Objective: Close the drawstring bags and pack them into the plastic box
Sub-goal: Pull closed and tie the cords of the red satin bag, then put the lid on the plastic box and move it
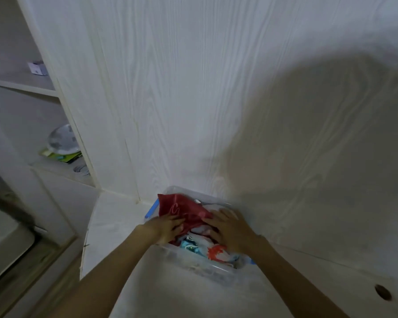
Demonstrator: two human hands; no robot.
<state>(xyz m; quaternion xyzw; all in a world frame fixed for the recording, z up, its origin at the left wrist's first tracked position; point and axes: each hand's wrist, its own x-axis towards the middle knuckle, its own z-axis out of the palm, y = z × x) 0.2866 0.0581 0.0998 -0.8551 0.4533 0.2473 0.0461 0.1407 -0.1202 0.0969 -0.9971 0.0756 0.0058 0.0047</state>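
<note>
Both forearms reaching forward from the near edge. Left hand (168, 228) and right hand (230, 228) laid on a red drawstring bag (184, 210), fingers (220, 213) spread and fairly straight, pressing down on glossy crumpled fabric. Red bag on top, inside a clear plastic box (216, 271) with a blue latch (151, 211); blue-patterned bag (190, 245) and orange-and-white bag (217, 252) beneath. Box on a white counter (115, 226), in a corner of white wood-grain panels (193, 88). Shelves (21, 86) at left.
</note>
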